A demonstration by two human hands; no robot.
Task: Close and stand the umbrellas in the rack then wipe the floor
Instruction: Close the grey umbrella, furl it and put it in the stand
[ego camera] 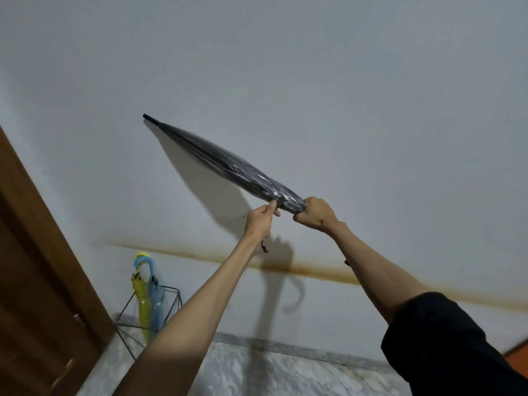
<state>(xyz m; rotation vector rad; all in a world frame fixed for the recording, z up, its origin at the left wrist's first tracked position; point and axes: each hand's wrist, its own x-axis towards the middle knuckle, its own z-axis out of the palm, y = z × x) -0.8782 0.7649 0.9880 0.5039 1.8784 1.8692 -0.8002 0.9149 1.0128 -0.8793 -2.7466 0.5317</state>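
Black umbrella [228,164], furled, raised aslant before wall [343,81], tip up-left. Right hand [314,214] fisted round its lower end; left hand [261,220] just beside, pinching strap [280,202]. Down-left, well apart: wire rack [171,298] on floor [257,367] by door [34,281], holding yellow umbrella [141,298] and blue umbrella [156,304], handles up.

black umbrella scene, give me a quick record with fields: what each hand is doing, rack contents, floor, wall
held item: folded black umbrella, tip pointing up and left toward the wall
left hand: pinching the umbrella's closing strap
right hand: gripping the handle end of the umbrella
rack: black wire rack by the wall, holding a closed yellow umbrella and a closed light blue umbrella
floor: grey marbled tile
wall: pale grey wall with a brown stain band
left side: brown wooden door
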